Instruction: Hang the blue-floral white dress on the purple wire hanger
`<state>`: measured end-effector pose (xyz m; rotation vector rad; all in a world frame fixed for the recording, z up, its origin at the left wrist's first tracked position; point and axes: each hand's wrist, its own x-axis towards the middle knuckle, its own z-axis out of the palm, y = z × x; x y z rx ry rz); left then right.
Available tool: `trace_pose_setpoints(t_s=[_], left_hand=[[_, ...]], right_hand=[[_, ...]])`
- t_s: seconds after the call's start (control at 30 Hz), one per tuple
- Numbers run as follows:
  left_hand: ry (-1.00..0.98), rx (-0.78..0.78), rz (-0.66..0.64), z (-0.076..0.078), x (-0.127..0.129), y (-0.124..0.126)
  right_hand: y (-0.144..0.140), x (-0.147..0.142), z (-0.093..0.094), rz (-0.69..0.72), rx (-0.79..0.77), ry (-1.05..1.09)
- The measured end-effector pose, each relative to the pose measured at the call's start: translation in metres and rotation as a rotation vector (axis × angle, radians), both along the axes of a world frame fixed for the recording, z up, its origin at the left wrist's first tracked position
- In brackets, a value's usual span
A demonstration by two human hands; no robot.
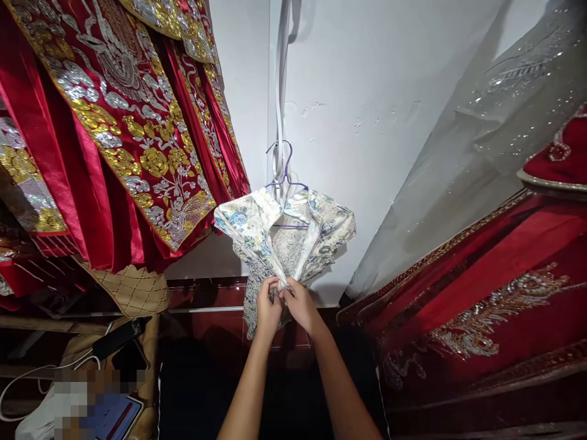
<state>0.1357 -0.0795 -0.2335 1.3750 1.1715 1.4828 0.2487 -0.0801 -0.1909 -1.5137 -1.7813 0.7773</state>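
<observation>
At left we note red robes (114, 134) with gold and silver embroidery; no legible writing. Centre: floral blouse (284, 238) on a purple hanger (285, 177), long axis vertical, collar up. Left hand (267, 305) and right hand (300, 305) both pinch its front edge. Right: sequined red gown (481, 305).

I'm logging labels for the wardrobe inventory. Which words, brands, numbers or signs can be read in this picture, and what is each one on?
None can be read.
The floral garment that both hands hold shows no tag.
The red embroidered robes bear only ornament.
The tablet at lower left is partly blurred out; its screen is unreadable.
</observation>
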Motion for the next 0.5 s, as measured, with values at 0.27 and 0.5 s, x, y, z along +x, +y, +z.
trace_pose_setpoints(t_s=[0.27,0.5], left_hand=[[0.039,0.116,0.064,0.019,0.007,-0.045],[0.067,0.124,0.057,0.025,-0.001,-0.048]], right_hand=[[-0.057,-0.011,0.008,-0.157,0.104,0.373],[-0.064,-0.017,0.011,-0.258,0.211,0.681]])
